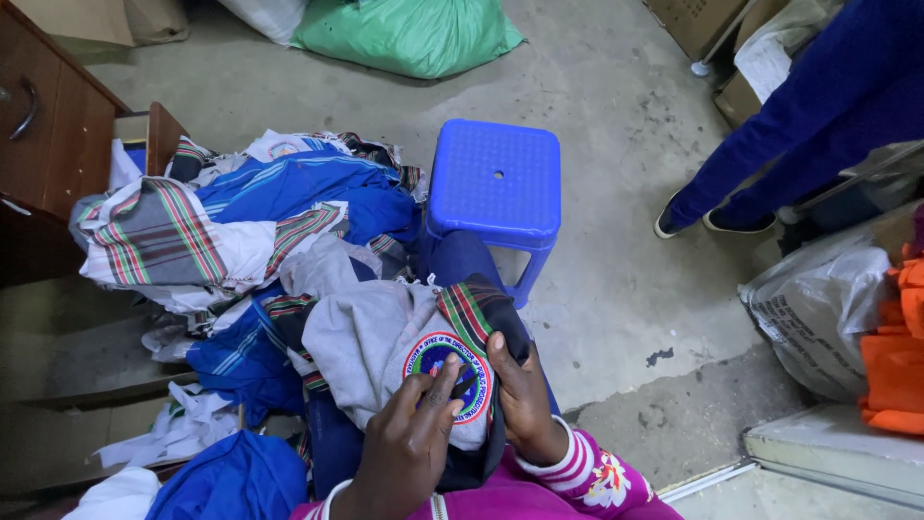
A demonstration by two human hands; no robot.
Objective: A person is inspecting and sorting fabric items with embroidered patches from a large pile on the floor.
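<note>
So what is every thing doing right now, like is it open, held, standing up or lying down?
Grey garment with round badge: held in the lap by both hands.
Left hand: fingers pressed on the badge.
Right hand: gripping the garment's striped edge.
Blue plastic stool: upright, nothing on it.
Clothes pile: heaped, unfolded.
Green sack: lying on the floor.

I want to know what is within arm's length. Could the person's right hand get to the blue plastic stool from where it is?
Probably yes. The right hand rests on the grey garment, and the blue stool stands just beyond it with nothing in between.
</note>
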